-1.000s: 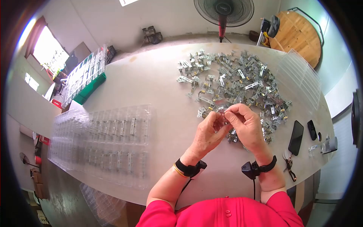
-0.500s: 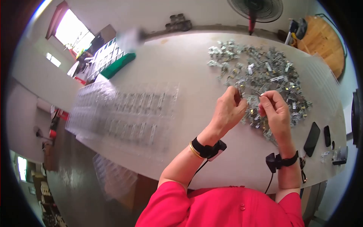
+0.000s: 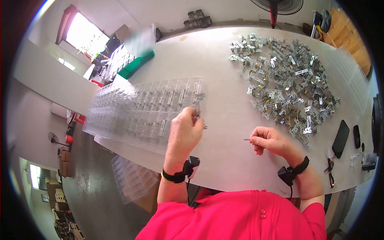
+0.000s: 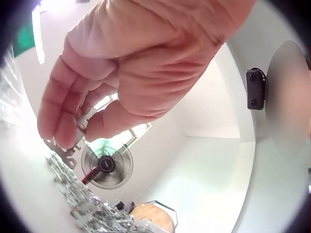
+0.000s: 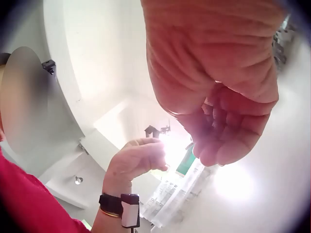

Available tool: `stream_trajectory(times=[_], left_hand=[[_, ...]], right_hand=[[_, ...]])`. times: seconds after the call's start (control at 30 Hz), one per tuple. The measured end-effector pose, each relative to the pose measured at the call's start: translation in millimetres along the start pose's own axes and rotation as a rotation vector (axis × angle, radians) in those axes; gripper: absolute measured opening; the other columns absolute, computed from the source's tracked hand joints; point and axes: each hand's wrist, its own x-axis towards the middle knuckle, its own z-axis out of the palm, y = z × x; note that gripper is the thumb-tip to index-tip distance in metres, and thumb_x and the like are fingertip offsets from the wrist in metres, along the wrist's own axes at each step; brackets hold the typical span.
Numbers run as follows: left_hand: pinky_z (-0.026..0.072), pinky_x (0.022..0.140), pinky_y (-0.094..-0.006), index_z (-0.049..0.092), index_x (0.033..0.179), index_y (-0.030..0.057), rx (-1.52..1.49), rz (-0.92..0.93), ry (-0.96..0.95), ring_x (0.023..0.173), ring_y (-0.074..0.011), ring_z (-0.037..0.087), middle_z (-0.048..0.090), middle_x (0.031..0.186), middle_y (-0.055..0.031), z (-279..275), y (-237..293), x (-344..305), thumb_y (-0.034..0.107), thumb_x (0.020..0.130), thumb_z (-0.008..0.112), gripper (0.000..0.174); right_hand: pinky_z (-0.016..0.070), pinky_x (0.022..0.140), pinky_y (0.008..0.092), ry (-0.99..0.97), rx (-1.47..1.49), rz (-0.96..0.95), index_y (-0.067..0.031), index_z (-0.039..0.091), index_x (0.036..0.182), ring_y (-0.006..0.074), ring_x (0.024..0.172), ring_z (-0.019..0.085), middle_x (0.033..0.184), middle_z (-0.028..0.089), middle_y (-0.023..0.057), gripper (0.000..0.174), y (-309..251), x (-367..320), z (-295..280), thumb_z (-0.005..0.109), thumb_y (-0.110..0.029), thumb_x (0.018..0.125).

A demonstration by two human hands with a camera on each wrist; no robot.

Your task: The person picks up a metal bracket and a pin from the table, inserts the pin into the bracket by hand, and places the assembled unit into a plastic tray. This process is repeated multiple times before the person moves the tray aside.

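Note:
In the head view my left hand (image 3: pixel 185 134) is over the right end of a clear compartmented plastic tray (image 3: pixel 199 81). Between its thumb and fingers it pinches a small metal bracket (image 4: pixel 64 155), whose slotted end sticks out past the fingertips in the left wrist view. Rows of similar metal brackets (image 3: pixel 161 97) lie in the tray's compartments. My right hand (image 3: pixel 270 141) hovers nearer my body, with thumb and forefinger pinching a thin metal rod (image 3: pixel 247 139); the rest of the rod is hidden by the fingers.
A large heap of loose metal brackets (image 3: pixel 288 76) covers the table's right side. Near the right edge lie a phone (image 3: pixel 340 139), a black case (image 3: pixel 357 137) and pliers (image 3: pixel 330 166). Another clear tray (image 3: pixel 352 82) stands far right; a green crate (image 3: pixel 137 65) is at the back left.
My left hand has travelled left from the heap to the tray, carrying the bracket. My right hand has drawn back from the heap toward my body. The head view has turned left.

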Motion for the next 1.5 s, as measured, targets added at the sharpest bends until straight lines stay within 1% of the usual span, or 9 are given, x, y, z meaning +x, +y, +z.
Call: stream_trajectory(times=[0.07,0.3,0.5,0.83,0.9,1.23,1.3,1.43,1.5], left_hand=[[0.0517,0.070,-0.0439,0.061,0.090,-0.0061,0.104,-0.102,0.019,0.076,-0.0382,0.067,0.066,0.079,-0.0232,-14.6,-8.9,-5.4,0.010,0.082,0.064,0.018],[0.0502,0.077,-0.0503,0.061,0.086,-0.0083,0.399,-0.215,-0.098,0.087,-0.0469,0.064,0.065,0.086,-0.0295,-32.7,-21.3,-14.2,0.011,0.082,0.060,0.020],[0.0500,0.082,-0.0516,0.062,0.086,-0.0090,0.444,-0.138,-0.195,0.092,-0.0477,0.063,0.065,0.090,-0.0304,-31.4,-33.0,-19.2,0.009,0.081,0.057,0.020],[0.0516,0.078,-0.0519,0.063,0.082,-0.0098,0.593,-0.110,-0.178,0.088,-0.0485,0.064,0.064,0.087,-0.0329,-28.3,-37.9,-16.6,0.003,0.079,0.056,0.015],[0.0516,0.081,-0.0473,0.066,0.088,-0.0089,0.601,-0.163,-0.215,0.090,-0.0455,0.065,0.065,0.089,-0.0309,-27.9,-45.1,-16.3,0.008,0.076,0.060,0.021],[0.0522,0.079,-0.0478,0.067,0.089,-0.0067,0.730,-0.250,-0.232,0.090,-0.0450,0.065,0.066,0.090,-0.0287,-18.0,-4.9,-18.7,0.014,0.078,0.070,0.024],[0.0526,0.075,-0.0466,0.067,0.095,-0.0039,0.673,-0.004,-0.168,0.086,-0.0428,0.066,0.067,0.092,-0.0257,-7.6,3.5,-20.7,0.016,0.082,0.070,0.024],[0.0532,0.071,-0.0422,0.067,0.098,-0.0028,0.371,0.220,-0.140,0.079,-0.0382,0.066,0.068,0.090,-0.0215,26.6,48.4,-17.0,0.016,0.083,0.071,0.024],[0.0530,0.068,-0.0366,0.067,0.100,-0.0025,0.115,0.328,-0.272,0.073,-0.0290,0.067,0.067,0.085,-0.0180,38.6,79.6,-7.1,0.016,0.083,0.073,0.026]], right_hand=[[0.0529,0.060,0.0260,-0.018,0.031,0.024,-0.0038,0.060,0.098,0.0115,0.067,0.064,0.077,0.065,0.0033,0.015,5.7,2.5,-0.6,0.057,-0.018,0.102],[0.0543,0.062,0.0275,-0.067,0.133,0.049,-0.0046,0.059,0.097,0.0126,0.066,0.065,0.078,0.065,0.0034,0.016,14.1,4.8,-9.0,0.060,-0.020,0.101],[0.0545,0.062,0.0277,-0.073,0.146,0.051,-0.0048,0.059,0.097,0.0125,0.067,0.065,0.078,0.065,0.0033,0.017,12.0,3.8,-8.6,0.060,-0.021,0.101],[0.0550,0.064,0.0275,-0.077,0.133,0.054,-0.0041,0.059,0.097,0.0121,0.068,0.065,0.078,0.065,0.0032,0.016,12.5,2.9,-9.1,0.060,-0.019,0.101],[0.0550,0.064,0.0274,-0.080,0.134,0.054,-0.0040,0.059,0.097,0.0121,0.068,0.065,0.078,0.065,0.0032,0.016,13.8,3.5,-9.5,0.060,-0.019,0.101],[0.0548,0.064,0.0275,-0.098,0.098,0.054,-0.0038,0.059,0.099,0.0127,0.071,0.066,0.080,0.066,0.0039,0.016,14.5,4.2,-9.6,0.059,-0.020,0.102],[0.0549,0.064,0.0277,-0.100,0.097,0.047,-0.0036,0.059,0.099,0.0130,0.071,0.066,0.081,0.066,0.0042,0.017,16.1,4.8,-10.2,0.059,-0.020,0.102],[0.0550,0.067,0.0276,-0.159,0.078,0.028,-0.0030,0.060,0.100,0.0130,0.073,0.065,0.082,0.066,0.0047,0.017,16.2,3.7,-11.0,0.059,-0.020,0.102],[0.0547,0.068,0.0274,-0.202,0.068,0.013,-0.0031,0.060,0.100,0.0125,0.075,0.065,0.083,0.066,0.0043,0.018,17.0,1.8,-12.9,0.060,-0.021,0.101]])
